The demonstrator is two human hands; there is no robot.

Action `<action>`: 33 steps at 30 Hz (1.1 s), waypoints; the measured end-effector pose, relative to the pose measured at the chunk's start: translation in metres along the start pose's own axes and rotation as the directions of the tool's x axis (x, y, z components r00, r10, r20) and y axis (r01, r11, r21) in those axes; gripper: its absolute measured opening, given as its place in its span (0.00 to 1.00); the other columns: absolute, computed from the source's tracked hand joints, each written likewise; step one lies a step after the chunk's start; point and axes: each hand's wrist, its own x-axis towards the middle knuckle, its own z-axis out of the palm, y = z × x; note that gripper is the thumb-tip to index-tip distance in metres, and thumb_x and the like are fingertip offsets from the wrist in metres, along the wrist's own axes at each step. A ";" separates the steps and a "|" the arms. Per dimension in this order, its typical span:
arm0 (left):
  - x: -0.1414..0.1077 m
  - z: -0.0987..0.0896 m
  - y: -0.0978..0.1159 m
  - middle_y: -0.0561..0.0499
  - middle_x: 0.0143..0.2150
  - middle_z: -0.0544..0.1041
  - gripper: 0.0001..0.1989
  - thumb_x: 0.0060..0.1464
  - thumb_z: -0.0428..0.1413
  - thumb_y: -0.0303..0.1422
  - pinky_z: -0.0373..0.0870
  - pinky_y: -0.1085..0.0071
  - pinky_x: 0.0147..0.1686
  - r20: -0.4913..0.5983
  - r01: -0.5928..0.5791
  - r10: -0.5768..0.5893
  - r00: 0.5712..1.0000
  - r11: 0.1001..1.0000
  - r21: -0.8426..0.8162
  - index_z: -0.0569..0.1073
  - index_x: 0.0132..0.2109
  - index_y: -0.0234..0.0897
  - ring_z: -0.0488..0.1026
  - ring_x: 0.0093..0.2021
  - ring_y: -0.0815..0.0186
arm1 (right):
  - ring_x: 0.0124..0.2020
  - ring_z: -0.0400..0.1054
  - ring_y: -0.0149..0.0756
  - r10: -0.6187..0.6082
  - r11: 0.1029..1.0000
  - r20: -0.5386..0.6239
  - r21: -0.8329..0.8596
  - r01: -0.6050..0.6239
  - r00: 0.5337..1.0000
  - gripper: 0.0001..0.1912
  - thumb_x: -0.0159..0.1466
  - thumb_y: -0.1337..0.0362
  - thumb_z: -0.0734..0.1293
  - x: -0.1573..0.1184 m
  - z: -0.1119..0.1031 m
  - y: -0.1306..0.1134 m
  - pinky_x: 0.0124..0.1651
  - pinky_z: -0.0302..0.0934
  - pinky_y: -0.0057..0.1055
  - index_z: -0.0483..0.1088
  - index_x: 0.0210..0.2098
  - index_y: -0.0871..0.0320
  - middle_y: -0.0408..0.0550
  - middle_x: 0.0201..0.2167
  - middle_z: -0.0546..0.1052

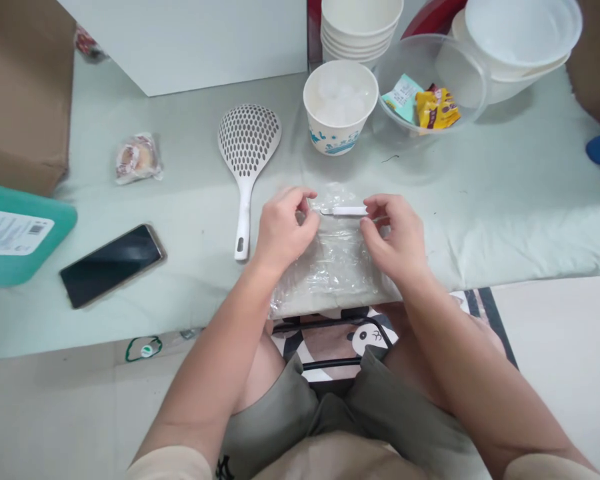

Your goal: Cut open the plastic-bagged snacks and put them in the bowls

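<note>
Left hand (286, 225) half-curled, right hand (403, 235) at one end of 1 white tool (349, 211); can't tell if either grips. Tool's over 1 crinkled plastic sheet (335, 257). Also 1 skimmer (251, 141), 1 phone (113, 265).

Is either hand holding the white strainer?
No, the white strainer lies on the pale green cloth, apart from the left hand and the right hand.

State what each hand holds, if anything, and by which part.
Right hand: at the handle end of the white tool, grip uncertain. Left hand: no clear hold.
</note>
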 end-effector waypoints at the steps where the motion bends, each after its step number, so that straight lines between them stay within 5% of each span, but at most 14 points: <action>1: 0.001 -0.002 0.003 0.52 0.31 0.75 0.12 0.50 0.57 0.24 0.73 0.65 0.36 -0.004 0.018 -0.018 1.000 0.994 -0.105 0.80 0.40 0.41 0.73 0.33 0.64 | 0.39 0.73 0.38 0.009 1.000 -0.008 0.027 -0.009 1.000 0.13 0.60 0.67 0.68 0.001 0.000 0.001 0.41 0.70 0.39 0.72 0.45 0.52 0.47 0.38 0.76; 4: 0.006 -0.007 0.007 0.54 0.29 0.72 0.04 0.50 0.59 0.28 0.70 0.71 0.26 -0.031 0.136 -0.165 0.986 0.895 -0.425 0.77 0.33 0.42 0.73 0.29 0.68 | 0.44 0.75 0.39 0.093 0.979 -0.004 0.185 -0.091 0.996 0.15 0.61 0.63 0.70 0.001 -0.002 0.001 0.43 0.71 0.38 0.71 0.48 0.51 0.49 0.46 0.77; 7: 0.012 -0.013 0.009 0.55 0.27 0.71 0.05 0.52 0.62 0.31 0.65 0.75 0.19 -0.068 0.244 -0.376 0.924 0.717 -0.653 0.72 0.32 0.42 0.74 0.26 0.69 | 0.45 0.77 0.38 0.187 0.900 0.081 0.384 -0.204 0.979 0.16 0.63 0.57 0.71 0.002 -0.005 0.002 0.37 0.71 0.33 0.70 0.49 0.49 0.49 0.51 0.78; 13: 0.020 -0.023 0.016 0.59 0.25 0.69 0.04 0.56 0.56 0.30 0.58 0.77 0.16 -0.163 0.237 -0.614 0.772 0.516 -0.823 0.67 0.35 0.42 0.72 0.20 0.73 | 0.42 0.81 0.39 0.298 0.593 0.397 0.635 -0.494 0.868 0.27 0.60 0.42 0.71 0.008 -0.003 0.000 0.22 0.59 0.23 0.70 0.52 0.50 0.50 0.48 0.82; 16: 0.017 -0.020 0.017 0.59 0.25 0.70 0.06 0.59 0.56 0.34 0.58 0.76 0.18 -0.154 0.270 -0.628 0.763 0.525 -0.807 0.65 0.38 0.43 0.73 0.21 0.71 | 0.40 0.82 0.41 0.266 0.565 0.504 0.609 -0.556 0.822 0.30 0.58 0.41 0.73 0.010 0.000 -0.008 0.19 0.54 0.22 0.71 0.52 0.52 0.52 0.47 0.84; 19: 0.013 -0.016 0.015 0.58 0.27 0.72 0.10 0.59 0.60 0.39 0.58 0.74 0.18 -0.153 0.301 -0.590 0.792 0.597 -0.744 0.65 0.38 0.45 0.76 0.23 0.69 | 0.31 0.80 0.37 0.248 0.651 0.529 0.530 -0.544 0.812 0.26 0.58 0.45 0.75 0.009 0.002 -0.017 0.19 0.54 0.23 0.75 0.49 0.54 0.49 0.37 0.84; 24: 0.011 -0.020 0.008 0.61 0.23 0.70 0.10 0.63 0.60 0.41 0.53 0.74 0.16 -0.276 0.248 -0.520 0.808 0.726 -0.641 0.66 0.39 0.45 0.68 0.17 0.73 | 0.18 0.64 0.27 0.328 0.722 0.369 0.496 -0.483 0.869 0.13 0.60 0.53 0.74 0.010 0.000 -0.016 0.22 0.57 0.25 0.77 0.36 0.55 0.37 0.18 0.71; 29: 0.013 -0.020 0.005 0.63 0.20 0.61 0.12 0.64 0.62 0.38 0.50 0.76 0.17 -0.290 0.204 -0.480 0.828 0.740 -0.641 0.65 0.39 0.44 0.59 0.17 0.76 | 0.17 0.52 0.24 0.416 0.606 0.195 0.669 -0.431 0.888 0.14 0.58 0.52 0.75 0.019 -0.003 -0.004 0.20 0.49 0.24 0.73 0.34 0.53 0.32 0.16 0.58; 33: 0.015 -0.018 0.012 0.62 0.20 0.61 0.10 0.65 0.59 0.35 0.47 0.76 0.15 -0.194 0.281 -0.575 0.795 0.632 -0.722 0.63 0.38 0.44 0.58 0.17 0.76 | 0.26 0.67 0.29 0.383 0.490 0.238 0.767 -0.415 0.893 0.22 0.56 0.45 0.76 0.022 0.001 -0.003 0.31 0.67 0.28 0.68 0.39 0.50 0.36 0.25 0.68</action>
